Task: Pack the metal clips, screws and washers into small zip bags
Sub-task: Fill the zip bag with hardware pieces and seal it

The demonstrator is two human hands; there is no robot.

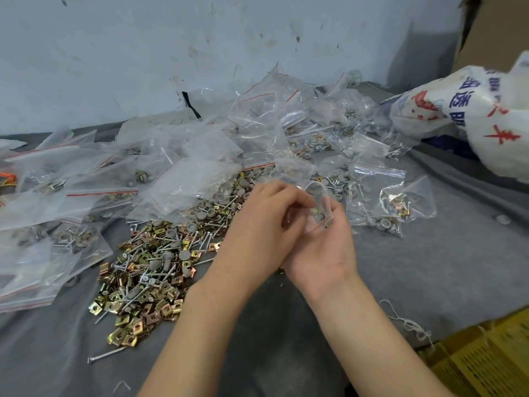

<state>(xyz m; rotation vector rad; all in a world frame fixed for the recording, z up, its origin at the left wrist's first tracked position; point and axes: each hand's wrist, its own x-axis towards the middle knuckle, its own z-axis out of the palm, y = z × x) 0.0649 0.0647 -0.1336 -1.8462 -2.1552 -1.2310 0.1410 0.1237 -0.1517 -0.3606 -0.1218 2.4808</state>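
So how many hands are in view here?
2. The left hand pinches the top of a small zip bag; the right hand, palm up, holds that bag beside the pile of clips.

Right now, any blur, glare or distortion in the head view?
Head view: the held bag is blurred; the clips are sharp; glare whitens the bag pile; the wide angle bends the frame edges; the lighting is soft and even.

Bench [429, 267] ctr: R hand [323, 250], palm up, cradles small zip bag [319, 209] w/ a few parts inside; L hand [266, 222] pinches at its mouth. Pile of clips, screws, washers [151, 270] left of hands. Filled bags [398, 202] toward right edge; empty bags [200, 156] toward back edge.
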